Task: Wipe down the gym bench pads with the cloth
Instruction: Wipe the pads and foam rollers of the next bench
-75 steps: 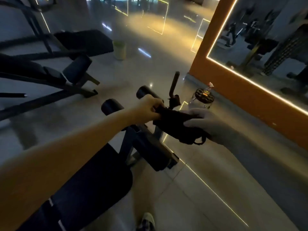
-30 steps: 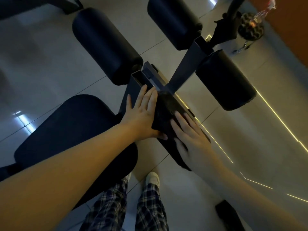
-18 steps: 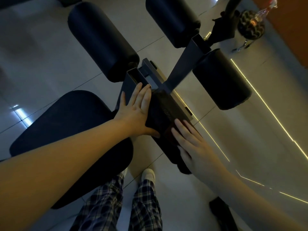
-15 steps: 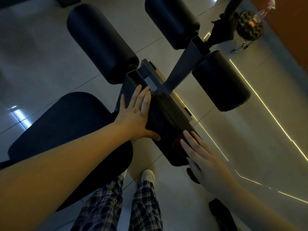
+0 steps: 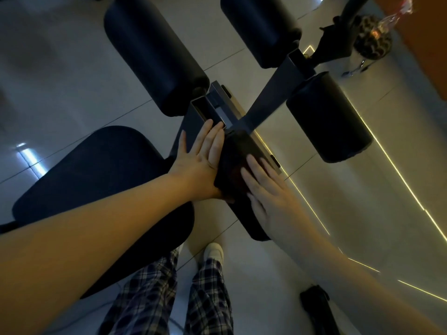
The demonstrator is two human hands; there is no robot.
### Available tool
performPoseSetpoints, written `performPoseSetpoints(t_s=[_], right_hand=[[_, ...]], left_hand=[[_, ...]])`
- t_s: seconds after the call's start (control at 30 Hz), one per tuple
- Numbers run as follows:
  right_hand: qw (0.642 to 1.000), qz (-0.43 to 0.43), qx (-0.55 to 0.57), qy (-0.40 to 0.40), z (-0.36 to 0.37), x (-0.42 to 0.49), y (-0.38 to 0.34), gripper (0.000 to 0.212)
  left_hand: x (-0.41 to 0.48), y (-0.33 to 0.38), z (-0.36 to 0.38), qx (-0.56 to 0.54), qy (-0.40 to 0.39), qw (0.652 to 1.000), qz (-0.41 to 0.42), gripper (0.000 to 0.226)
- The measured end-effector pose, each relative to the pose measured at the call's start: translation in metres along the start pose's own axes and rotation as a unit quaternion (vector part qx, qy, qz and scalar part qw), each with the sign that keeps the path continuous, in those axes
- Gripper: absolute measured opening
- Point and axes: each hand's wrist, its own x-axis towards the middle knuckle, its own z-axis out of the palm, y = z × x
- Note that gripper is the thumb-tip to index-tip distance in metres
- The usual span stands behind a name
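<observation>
Centre frame, your right hand (image 5: pixel 268 192) lies flat on the dark cloth (image 5: pixel 233 172), fingers straight and together, pressing it onto the narrow pad (image 5: pixel 249 221) of the bench. The cloth sits on the upper end of that pad, just below where the steel frame (image 5: pixel 273 93) crosses. Your left hand (image 5: pixel 200 163) rests beside it, palm down and fingers extended. Its fingertips touch the open end of the frame tube and its thumb side lies against the cloth's left edge. Neither hand curls around anything.

The wide seat pad (image 5: pixel 96 189) fills the left of the frame, partly under your left forearm. Three roller pads stand off the frame: one upper left (image 5: pixel 154 52), one top centre (image 5: pixel 261 27), one right of centre (image 5: pixel 329 117). A bottle (image 5: pixel 372 42) stands on the tiled floor (image 5: pixel 60 68) at upper right. Your plaid trousers (image 5: pixel 169 293) and a pale shoe (image 5: pixel 212 250) show at the bottom. A dark object (image 5: pixel 316 308), too dim to identify, lies lower right.
</observation>
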Motion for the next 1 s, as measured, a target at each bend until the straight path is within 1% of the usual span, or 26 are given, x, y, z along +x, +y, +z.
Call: performPoseSetpoints(t_s=[0.1,0.17,0.23,0.3,0.37,0.43,0.47,0.53,0.6,0.7,0.8,0.9,1.0], right_hand=[[0.998,-0.019,-0.024,-0.047,-0.002,-0.053,0.020,0.050],[0.998,-0.014,-0.021,-0.063,-0.003,-0.061,0.023,0.050],[0.998,0.001,-0.013,-0.053,-0.004,-0.046,0.014,0.048],[1.000,0.012,0.001,-0.021,-0.003,-0.014,0.001,0.045],[0.997,0.052,0.057,0.006,-0.003,0.027,-0.009,0.047],[0.988,0.101,0.114,0.016,-0.004,0.063,-0.014,0.046],[0.983,0.115,0.139,0.021,-0.004,0.074,-0.014,0.047],[0.979,0.117,0.163,0.027,-0.006,0.077,-0.013,0.048],[0.987,0.088,0.134,0.007,-0.008,0.051,-0.010,0.049],[0.997,0.043,0.059,-0.027,-0.006,-0.017,0.000,0.050],[0.999,0.032,0.010,-0.035,0.003,-0.073,0.013,0.048],[0.998,0.063,0.002,-0.017,0.011,-0.071,0.004,0.048],[0.991,0.120,0.037,0.041,0.012,-0.021,-0.016,0.047]], left_hand=[[0.002,0.001,0.001,0.009,-0.003,1.000,-0.007,0.144],[0.003,0.002,0.002,0.015,-0.009,1.000,-0.011,0.144],[0.004,0.002,0.002,0.013,-0.007,1.000,-0.009,0.143],[0.002,0.002,0.002,0.006,-0.001,1.000,-0.005,0.140],[0.001,0.001,0.001,0.014,0.000,1.000,-0.005,0.136],[-0.001,0.003,-0.001,0.024,-0.006,1.000,-0.006,0.132],[-0.002,0.003,-0.002,0.027,-0.007,1.000,-0.006,0.131],[-0.003,0.003,-0.004,0.025,-0.010,1.000,-0.005,0.132],[-0.003,0.003,-0.004,0.018,-0.012,1.000,-0.004,0.136],[-0.002,0.001,-0.002,0.011,-0.009,1.000,-0.004,0.144],[-0.001,0.001,-0.001,0.016,-0.005,1.000,-0.005,0.148],[0.001,0.003,0.001,0.023,-0.004,1.000,-0.017,0.149],[0.002,0.004,0.002,0.024,-0.003,0.999,-0.021,0.147]])
